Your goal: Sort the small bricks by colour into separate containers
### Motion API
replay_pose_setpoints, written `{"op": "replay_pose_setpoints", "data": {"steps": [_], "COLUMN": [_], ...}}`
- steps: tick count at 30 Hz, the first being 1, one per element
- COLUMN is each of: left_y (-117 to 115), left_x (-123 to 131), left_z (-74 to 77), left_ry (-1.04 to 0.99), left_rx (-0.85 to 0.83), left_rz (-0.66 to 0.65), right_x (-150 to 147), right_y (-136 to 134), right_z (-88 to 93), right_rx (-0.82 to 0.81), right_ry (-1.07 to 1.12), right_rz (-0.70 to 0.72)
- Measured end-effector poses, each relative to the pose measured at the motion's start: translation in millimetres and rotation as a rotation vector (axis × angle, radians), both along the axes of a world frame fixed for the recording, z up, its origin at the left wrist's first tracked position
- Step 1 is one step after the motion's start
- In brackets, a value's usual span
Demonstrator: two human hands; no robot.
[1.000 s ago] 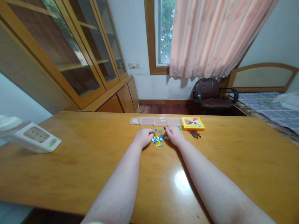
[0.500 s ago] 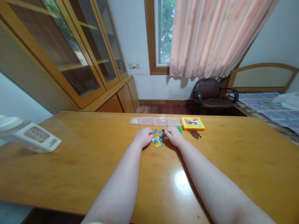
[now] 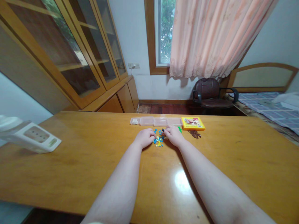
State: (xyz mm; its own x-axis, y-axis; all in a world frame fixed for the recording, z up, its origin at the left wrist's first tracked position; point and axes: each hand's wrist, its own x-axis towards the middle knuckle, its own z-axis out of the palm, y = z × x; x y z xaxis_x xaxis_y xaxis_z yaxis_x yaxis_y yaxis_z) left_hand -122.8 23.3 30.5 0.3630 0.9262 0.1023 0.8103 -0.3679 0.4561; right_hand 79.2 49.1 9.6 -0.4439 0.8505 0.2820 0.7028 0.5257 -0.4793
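- A loose pile of small blue, yellow and cream plastic pieces (image 3: 159,143) lies on the glossy brown wooden tabletop (image 3: 93,168) at the centre of the frame, between the two hands.
- The right hand (image 3: 173,135), right of the pile, has its grip narrow, its fingertips pinching a small black piece (image 3: 163,130) above the pile's right side.
- The left hand (image 3: 145,138) rests at the pile's left edge, fingers curled; I cannot tell whether its grip holds anything.
- Small bright green pieces (image 3: 179,129) show just beyond the right hand.
- A heap of small brown pieces (image 3: 194,134) lies right of centre, just below a flat yellow printed box (image 3: 193,123).
- A row of clear plastic trays (image 3: 146,121) extends left from the box.
- A white bottle-like object (image 3: 42,137) stands tilted at the frame's left.
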Motion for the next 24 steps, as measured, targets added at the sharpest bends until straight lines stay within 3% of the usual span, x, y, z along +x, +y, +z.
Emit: {"op": "replay_pose_setpoints", "data": {"steps": [8, 15, 24], "left_y": [2.4, 1.6, 3.5], "left_x": [-3.9, -2.7, -13.4], "left_z": [-2.7, -4.3, -2.0], "left_ry": [0.022, -0.010, 0.050], "left_rx": [0.049, 0.035, -0.007], "left_rz": [0.055, -0.053, 0.022], "right_x": [1.7, 1.1, 3.5], "right_y": [-0.7, 0.1, 2.6], "right_z": [-0.3, -0.9, -3.1], "right_rx": [0.024, 0.016, 0.022], "right_ry": [0.046, 0.046, 0.051], "right_rz": [-0.025, -0.019, 0.010]}}
